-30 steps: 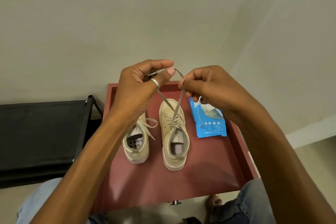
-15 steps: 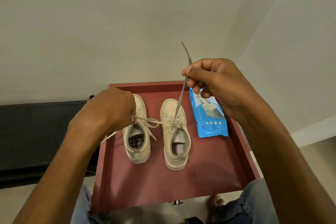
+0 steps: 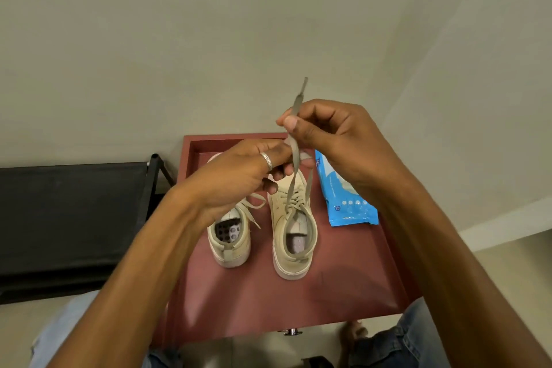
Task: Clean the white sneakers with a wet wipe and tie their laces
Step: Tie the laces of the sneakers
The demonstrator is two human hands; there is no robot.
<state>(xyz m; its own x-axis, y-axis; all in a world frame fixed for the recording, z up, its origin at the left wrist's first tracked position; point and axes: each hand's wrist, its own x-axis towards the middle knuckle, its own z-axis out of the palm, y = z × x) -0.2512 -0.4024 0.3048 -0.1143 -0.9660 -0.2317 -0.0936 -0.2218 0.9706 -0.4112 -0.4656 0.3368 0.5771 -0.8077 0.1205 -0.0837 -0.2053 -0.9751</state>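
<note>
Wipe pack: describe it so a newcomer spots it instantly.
Find the red tray against the wall. Two white sneakers stand on it; the wipe pack lies flat to their right, by the tray's right wall. It is the only blue, glossy item there.

Hardly anything legible. On the blue wipes pack point(image 3: 346, 203), lying right of the sneakers, a small round badge near the lower left corner with what looks like "72", too small to be sure. Beside it, a row of pale dots, no words readable. Blurred lettering at the pack's top edge, unreadable. No brand or label legible on either sneaker.
</note>
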